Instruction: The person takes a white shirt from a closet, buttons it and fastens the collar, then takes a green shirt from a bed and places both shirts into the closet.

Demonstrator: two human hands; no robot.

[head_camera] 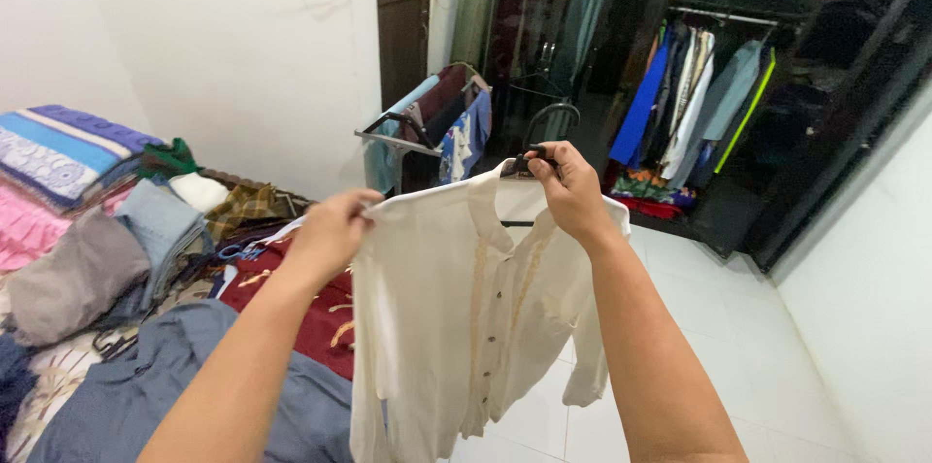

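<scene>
While the right hand grips the black hanger tight, the left hand pinches the cream shirt shoulder.

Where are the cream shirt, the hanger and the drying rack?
Cream shirt (456, 317): head view, front panel beside the buttons.
Hanger (521, 165): head view, dark neck above the collar.
Drying rack (393, 141): head view, grey top bar.

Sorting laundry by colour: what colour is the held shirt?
Cream shirt with tan embroidery down the front, head view.
</scene>
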